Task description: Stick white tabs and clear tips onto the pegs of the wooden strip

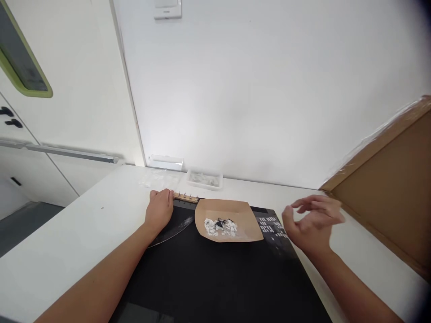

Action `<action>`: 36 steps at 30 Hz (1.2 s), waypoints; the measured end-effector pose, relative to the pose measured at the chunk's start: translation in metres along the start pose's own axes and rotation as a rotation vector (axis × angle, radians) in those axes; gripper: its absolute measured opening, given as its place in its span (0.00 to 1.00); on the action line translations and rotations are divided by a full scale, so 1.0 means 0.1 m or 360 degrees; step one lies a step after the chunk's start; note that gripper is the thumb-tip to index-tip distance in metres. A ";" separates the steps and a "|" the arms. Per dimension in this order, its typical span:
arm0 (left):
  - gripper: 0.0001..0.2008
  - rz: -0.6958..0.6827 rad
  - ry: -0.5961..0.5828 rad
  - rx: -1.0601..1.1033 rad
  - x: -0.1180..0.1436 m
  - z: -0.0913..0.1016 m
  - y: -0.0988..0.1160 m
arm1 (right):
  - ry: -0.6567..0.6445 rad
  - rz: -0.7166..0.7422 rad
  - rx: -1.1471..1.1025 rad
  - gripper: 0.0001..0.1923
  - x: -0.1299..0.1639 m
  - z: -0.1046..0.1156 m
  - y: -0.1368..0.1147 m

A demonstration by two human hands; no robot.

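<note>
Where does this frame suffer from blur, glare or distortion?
Head view: the right hand is motion-blurred while the left hand is sharp; bright glare washes the wall above the white table; dark vignetting at the right corners; straight edges bow from wide-angle distortion.

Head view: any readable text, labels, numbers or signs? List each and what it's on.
None can be read.
Black mat: rows of small white marks near its right edge, too small and blurred to tell whether they are print.
Wall plate at top: no print shows.
Cardboard sheet, brown paper tray, clear plastic box: no lettering visible.
</note>
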State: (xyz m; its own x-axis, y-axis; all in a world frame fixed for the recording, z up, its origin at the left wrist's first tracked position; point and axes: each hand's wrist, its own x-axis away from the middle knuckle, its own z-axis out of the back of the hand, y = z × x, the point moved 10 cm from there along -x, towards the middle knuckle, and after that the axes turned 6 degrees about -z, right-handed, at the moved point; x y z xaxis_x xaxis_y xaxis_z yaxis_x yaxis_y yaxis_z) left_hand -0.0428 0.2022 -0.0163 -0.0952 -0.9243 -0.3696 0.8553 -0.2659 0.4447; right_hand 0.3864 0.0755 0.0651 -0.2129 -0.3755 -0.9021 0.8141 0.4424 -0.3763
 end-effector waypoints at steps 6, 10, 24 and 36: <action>0.15 -0.0025 0.0029 -0.0009 0.00 0.04 0.03 | -0.0328 0.0012 0.0057 0.27 0.19 -0.23 0.03; 0.13 -0.0043 0.0051 -0.0009 0.00 0.04 0.02 | -0.0488 0.0054 -0.0032 0.30 0.26 -0.29 -0.18; 0.21 -0.0027 -0.0018 -0.0017 -0.01 -0.07 -0.03 | -0.0729 -0.0140 -0.0326 0.25 0.43 -0.46 -0.36; 0.19 -0.0044 -0.0054 0.0013 -0.01 -0.08 -0.01 | -0.0781 -0.0268 -0.0205 0.12 0.44 -0.48 -0.31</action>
State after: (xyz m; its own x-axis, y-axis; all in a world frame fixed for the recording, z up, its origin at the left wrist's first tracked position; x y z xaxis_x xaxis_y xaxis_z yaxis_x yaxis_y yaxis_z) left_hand -0.0398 0.2057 -0.0224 -0.1360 -0.9253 -0.3541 0.8479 -0.2936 0.4414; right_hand 0.3255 0.0846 0.0266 -0.0320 -0.7730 -0.6336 0.7108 0.4281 -0.5581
